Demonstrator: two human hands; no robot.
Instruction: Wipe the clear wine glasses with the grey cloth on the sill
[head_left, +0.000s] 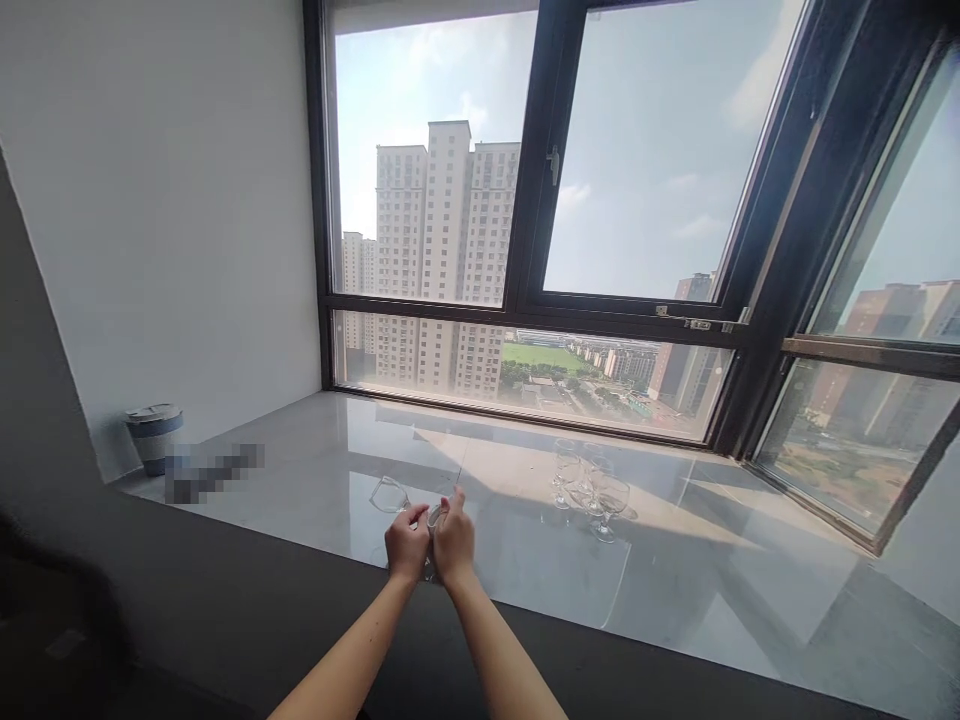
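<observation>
A clear stemmed glass (389, 494) is tipped sideways just above or on the sill, its bowl to the left of my hands. My left hand (406, 548) is closed, with thumb and fingers pinched near the glass's stem. Close beside it, my right hand (454, 540) curls round what looks like the foot of the same glass, with one finger pointing forward. The fingers partly hide the stem and foot. Both hands are over the front edge of the glossy grey window sill (300, 500).
Several clear stemmed glasses (592, 490) stand clustered to the right on the sill. A blue-and-white lidded container (155, 438) stands at the left wall, beside a blurred-out patch. Dark-framed windows (525, 310) rise behind the sill.
</observation>
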